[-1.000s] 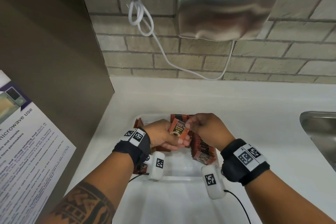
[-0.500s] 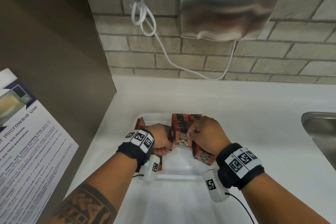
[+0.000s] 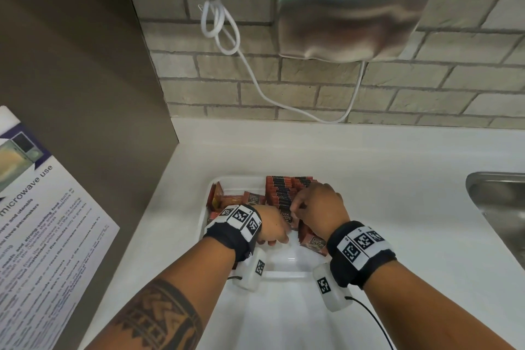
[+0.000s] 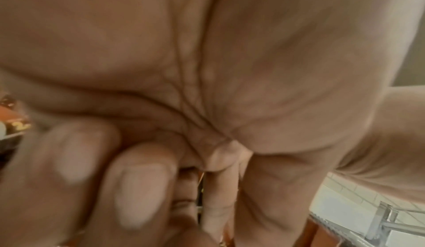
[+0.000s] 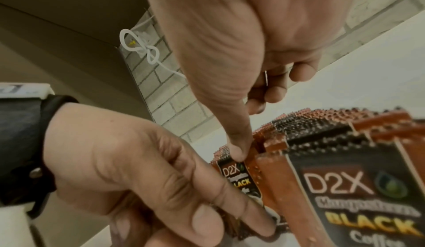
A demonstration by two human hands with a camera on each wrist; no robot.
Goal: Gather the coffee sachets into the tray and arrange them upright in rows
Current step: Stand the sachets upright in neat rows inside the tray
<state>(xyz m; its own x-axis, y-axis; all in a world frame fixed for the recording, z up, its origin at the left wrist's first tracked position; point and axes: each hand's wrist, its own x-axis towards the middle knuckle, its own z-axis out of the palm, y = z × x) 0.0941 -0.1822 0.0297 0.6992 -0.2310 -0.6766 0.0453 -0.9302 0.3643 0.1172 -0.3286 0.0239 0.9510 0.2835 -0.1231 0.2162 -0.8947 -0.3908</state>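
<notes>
both hands have dropped lower into the white plastic tray (image 3: 208, 209); left hand (image 5: 128, 162) and right hand (image 5: 232, 54) pinch a light, floppy brown foil coffee sachet (image 5: 236, 176), best held by its crimped top.

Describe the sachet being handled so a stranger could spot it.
Below the steel hand dryer, a white tray sits on the counter. The sachet stands at the near end of its upright row, the only one pinched between left hand and right hand.

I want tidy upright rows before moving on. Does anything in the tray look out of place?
Yes. At the tray's left side several loose sachets lie flat or tilted, unlike the upright row beside them. Both hands, left hand and right hand, hold one sachet at that row's near end.
</notes>
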